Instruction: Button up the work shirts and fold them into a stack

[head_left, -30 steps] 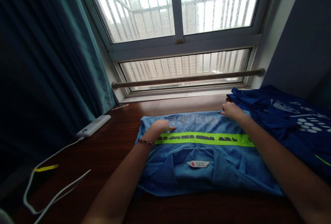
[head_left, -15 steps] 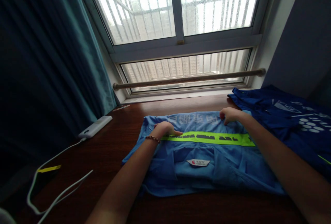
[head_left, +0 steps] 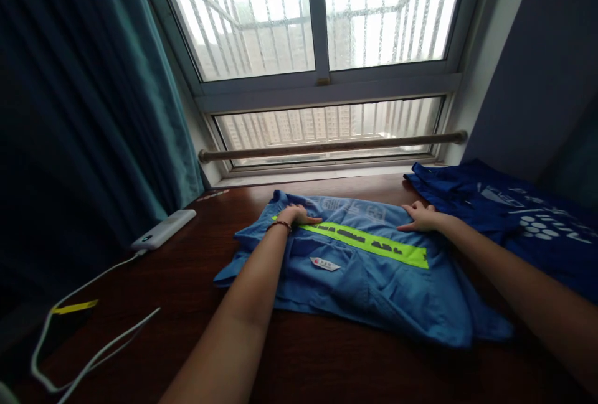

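A light blue work shirt (head_left: 355, 279) lies partly folded on the dark wooden surface, slanting down towards the right. Its collar label faces up, and a fluorescent yellow strip (head_left: 359, 239) with dark lettering crosses it. My left hand (head_left: 296, 214) grips the fabric at the strip's left end, thumb stretched along the strip and fingers curled on the cloth. At the upper right edge, my right hand (head_left: 420, 217) holds the shirt with its thumb on top; some of its fingertips are hidden. A beaded bracelet (head_left: 279, 225) circles my left wrist.
Dark blue printed clothing (head_left: 504, 205) lies at the right. On the left are a white power bank (head_left: 163, 230), its white cable (head_left: 100, 279) and a yellow strip (head_left: 75, 307). A curtain (head_left: 154, 111) hangs beside the barred window, with a rail (head_left: 331, 147) across it.
The shirt has turned, its left end shifting away from me and its right end towards me. My left hand moved slightly farther out; the right hand now grips nearer the shirt's right edge.
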Demonstrator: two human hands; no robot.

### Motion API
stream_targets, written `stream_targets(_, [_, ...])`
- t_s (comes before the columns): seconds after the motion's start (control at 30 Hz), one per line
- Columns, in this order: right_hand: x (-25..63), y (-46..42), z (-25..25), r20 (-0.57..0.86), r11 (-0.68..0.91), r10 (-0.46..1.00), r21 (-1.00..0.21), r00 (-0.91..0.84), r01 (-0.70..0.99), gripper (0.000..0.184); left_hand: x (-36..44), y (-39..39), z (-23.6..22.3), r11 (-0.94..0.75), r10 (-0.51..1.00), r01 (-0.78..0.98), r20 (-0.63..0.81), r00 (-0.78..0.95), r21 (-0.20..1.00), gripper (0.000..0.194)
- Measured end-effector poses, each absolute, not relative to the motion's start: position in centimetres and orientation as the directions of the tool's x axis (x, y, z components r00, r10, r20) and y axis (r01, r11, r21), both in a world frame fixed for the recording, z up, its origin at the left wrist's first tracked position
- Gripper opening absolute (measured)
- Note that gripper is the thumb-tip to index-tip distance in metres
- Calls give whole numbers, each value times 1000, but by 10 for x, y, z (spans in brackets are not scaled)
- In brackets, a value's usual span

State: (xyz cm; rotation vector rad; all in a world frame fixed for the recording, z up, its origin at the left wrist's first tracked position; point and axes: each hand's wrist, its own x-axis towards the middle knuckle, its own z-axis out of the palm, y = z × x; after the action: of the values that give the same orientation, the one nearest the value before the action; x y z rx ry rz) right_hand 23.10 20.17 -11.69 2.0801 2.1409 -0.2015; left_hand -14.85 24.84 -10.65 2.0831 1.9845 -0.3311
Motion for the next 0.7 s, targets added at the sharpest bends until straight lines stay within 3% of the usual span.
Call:
stream_targets(0.1, [219,165,-106,-232,44,972,13,-40,999,96,-156,251,-116,8,954,1000,-300,-5,9,100])
stream_targets(0.23, [206,103,-101,-246,177,946,-158,-212,971,78,-165,250,-111,-75,945,996,-315,84,40,95])
stream_targets(0.33, [194,57,-104,-209,163,955,-223,-211,961,70,-161,247,-99,-135,935,990,-323,144,51,101])
stream_targets(0.43, [183,19,-110,-236,114,955,-261,-177,959,66,-141,238,-87,-223,934,975,-287,213,0,92])
stream_targets(0.5, [180,-3,-114,-252,67,958,-266,-136,962,68,-124,223,-78,-284,947,957,-173,270,-65,81])
stream_targets(0.57, [184,-23,-116,-297,17,949,-295,-109,955,67,-109,197,-70,-348,936,935,30,351,-68,70])
stream_targets(0.63, [194,-40,-113,-386,6,908,-371,-160,929,63,-104,160,-61,-455,874,889,215,436,43,58])
stream_targets(0.7, [204,-50,-103,-422,-3,884,-435,-201,900,55,-109,113,-54,-511,850,827,283,445,233,47])
